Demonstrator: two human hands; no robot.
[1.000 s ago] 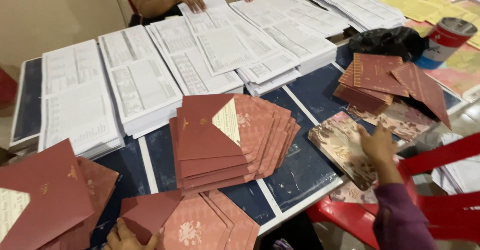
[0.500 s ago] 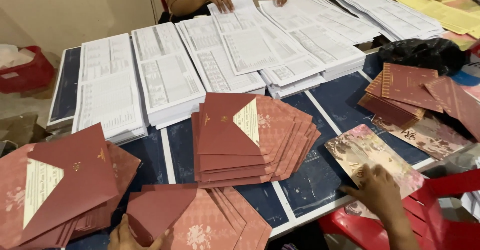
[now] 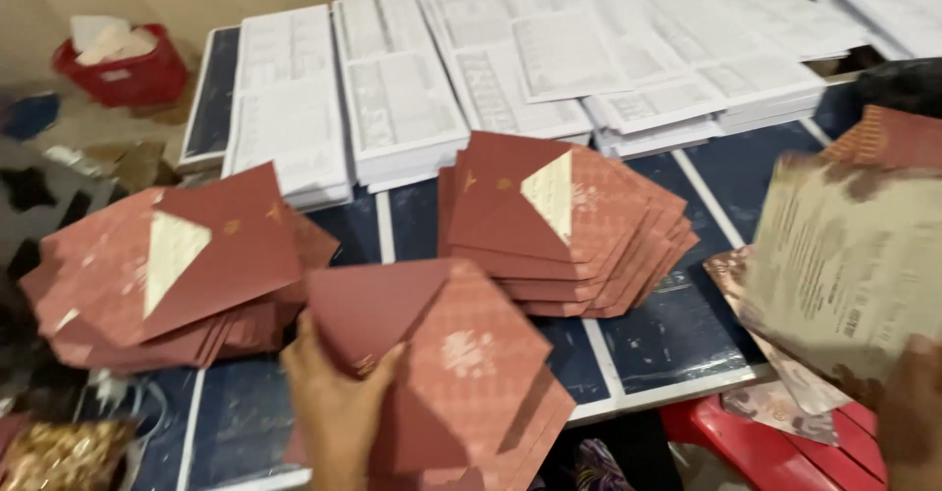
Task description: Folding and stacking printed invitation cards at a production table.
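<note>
The bench (image 3: 648, 334) carries stacks of printed sheets (image 3: 392, 99) and two fans of red envelopes (image 3: 559, 226); the left hand (image 3: 339, 413) has its grip closed around an open envelope (image 3: 442, 354) at the near edge; the right hand (image 3: 908, 413) pinches a patterned card (image 3: 854, 265) by its lower corner.

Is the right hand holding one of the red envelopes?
No. The right hand holds a beige patterned card, while the left hand grips the red envelope.
</note>
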